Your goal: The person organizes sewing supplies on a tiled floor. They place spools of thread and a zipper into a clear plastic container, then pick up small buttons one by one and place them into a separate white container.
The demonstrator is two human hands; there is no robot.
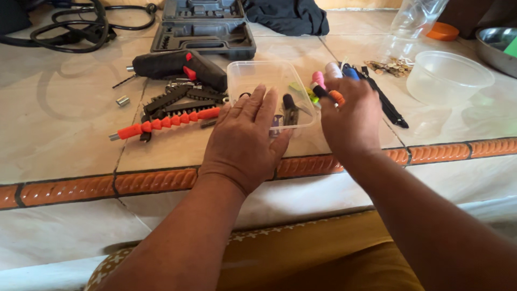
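— Mustard-yellow patterned cloth (301, 253) sits closest, under both forearms. Beyond it, what are the hands doing?

— Her left hand (245, 137) lies flat, fingers spread and holding nothing, fingertips resting on the near edge of the clear rectangular tray (269, 81). Her right hand (350, 116) is curled around a bundle of small tools with coloured handles (326, 86) (pink, orange, blue, white tips poke out above the knuckles), just right of the tray.

— What's in the tray?

— A few small dark bits near the left fingertips; hard to tell more through the plastic. The round clear tub (449, 75), well right of the right hand, looks empty. The open grey case (204, 32), beyond the left fingers, shows moulded slots only.

— Risks?

— I'd say the bundle is loosely packed, so one piece could slip and roll off the tiled edge. The light tray might also skid if the flat hand pushes. The orange flexible shaft (167, 123) and black electric screwdriver (180, 64) lie left of the left fingers.
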